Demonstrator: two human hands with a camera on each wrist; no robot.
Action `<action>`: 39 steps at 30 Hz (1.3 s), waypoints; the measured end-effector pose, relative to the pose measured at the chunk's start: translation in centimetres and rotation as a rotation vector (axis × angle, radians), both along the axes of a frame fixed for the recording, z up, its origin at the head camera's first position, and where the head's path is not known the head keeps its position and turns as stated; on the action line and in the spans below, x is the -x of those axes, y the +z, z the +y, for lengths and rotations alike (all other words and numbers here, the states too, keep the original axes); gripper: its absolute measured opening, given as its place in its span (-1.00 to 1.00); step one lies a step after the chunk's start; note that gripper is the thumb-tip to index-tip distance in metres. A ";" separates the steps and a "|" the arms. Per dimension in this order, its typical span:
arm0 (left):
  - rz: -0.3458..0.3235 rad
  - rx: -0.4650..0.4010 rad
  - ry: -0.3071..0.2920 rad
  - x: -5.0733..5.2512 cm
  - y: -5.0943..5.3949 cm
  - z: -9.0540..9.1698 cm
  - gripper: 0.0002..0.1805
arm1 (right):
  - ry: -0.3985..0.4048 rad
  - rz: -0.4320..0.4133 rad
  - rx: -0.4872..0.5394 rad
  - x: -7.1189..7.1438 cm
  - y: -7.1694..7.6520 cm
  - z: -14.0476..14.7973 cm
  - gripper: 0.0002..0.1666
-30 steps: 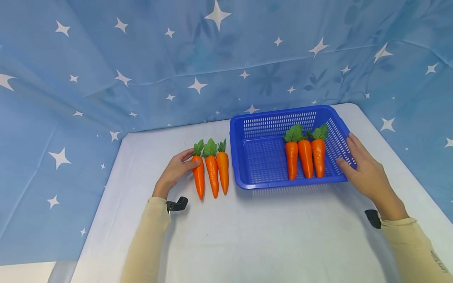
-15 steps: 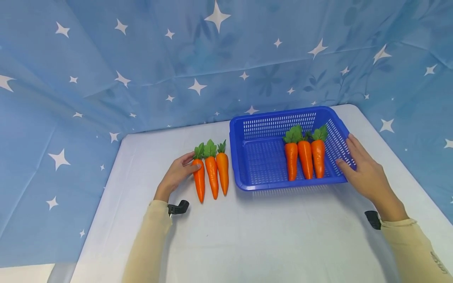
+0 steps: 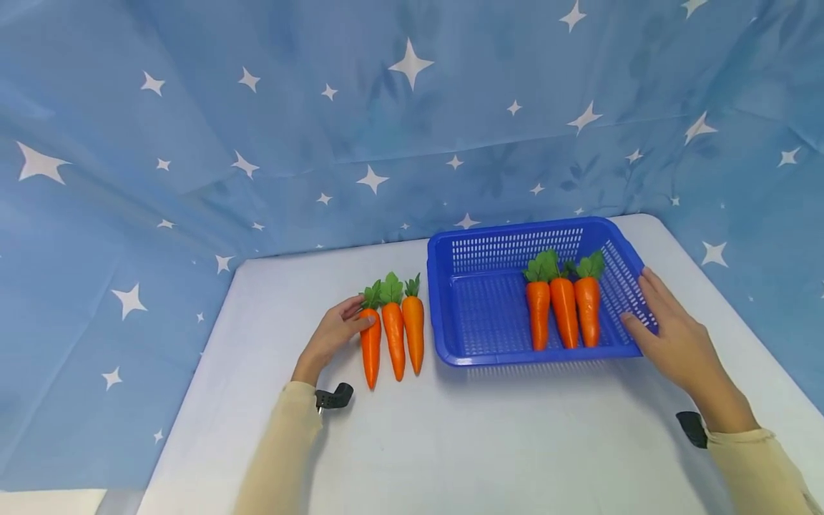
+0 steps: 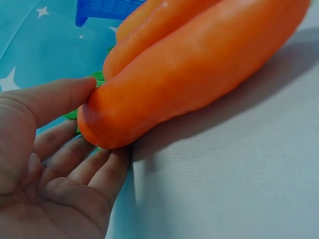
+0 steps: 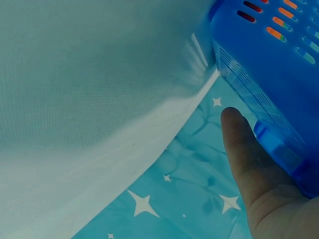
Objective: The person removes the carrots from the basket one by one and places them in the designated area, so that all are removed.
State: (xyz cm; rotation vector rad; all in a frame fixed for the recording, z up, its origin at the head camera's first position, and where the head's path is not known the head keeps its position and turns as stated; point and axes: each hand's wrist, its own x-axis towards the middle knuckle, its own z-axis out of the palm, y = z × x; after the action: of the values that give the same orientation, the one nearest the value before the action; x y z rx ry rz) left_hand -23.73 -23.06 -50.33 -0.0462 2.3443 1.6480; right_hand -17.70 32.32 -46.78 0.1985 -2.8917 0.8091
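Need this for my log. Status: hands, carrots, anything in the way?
Left hand: pinching leftmost carrot at its leafy end. Right hand: at right end of blue basket. Three carrots inside. Between held carrot and basket: two more carrots.

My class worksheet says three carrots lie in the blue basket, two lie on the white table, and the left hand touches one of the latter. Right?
Not quite: the head view shows three carrots on the white table, not two. Three others do lie in the blue basket, and the left hand touches a table carrot.
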 end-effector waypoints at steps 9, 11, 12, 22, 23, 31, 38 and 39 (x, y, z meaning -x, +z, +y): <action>0.056 -0.035 0.003 0.3 0.1 0.3 -0.23 | 0.003 0.006 -0.021 0.0 -0.2 0.2 -0.05; 0.068 -0.024 -0.007 0.3 0.0 0.3 -0.21 | 0.004 0.009 -0.019 -0.1 -0.3 0.1 -0.06; 0.072 -0.019 -0.010 0.3 0.1 0.3 -0.19 | 0.003 0.010 -0.019 -0.1 -0.3 0.1 -0.06; 0.114 -0.022 -0.011 1.0 0.9 0.6 0.05 | -0.001 0.011 -0.012 -0.1 -0.2 0.0 -0.07; 0.123 -0.030 -0.008 1.1 1.1 0.8 0.05 | -0.001 0.013 -0.012 -0.1 -0.2 0.0 -0.07; 0.250 -0.073 0.019 1.8 2.8 1.9 -0.04 | 0.002 0.028 -0.008 0.0 -0.1 0.0 -0.06; 0.341 -0.165 -0.006 2.7 4.5 3.6 -0.09 | 0.000 0.023 -0.011 0.0 -0.2 0.0 -0.06; 0.339 -0.184 -0.009 2.8 4.7 3.9 -0.09 | -0.001 0.023 -0.012 0.0 -0.3 0.1 -0.06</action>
State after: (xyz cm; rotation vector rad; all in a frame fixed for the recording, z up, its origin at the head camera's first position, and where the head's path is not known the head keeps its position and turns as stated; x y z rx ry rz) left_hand -26.49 -19.17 -45.67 0.3031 2.4032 1.9926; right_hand -17.72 32.37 -47.05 0.2063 -2.8756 0.7843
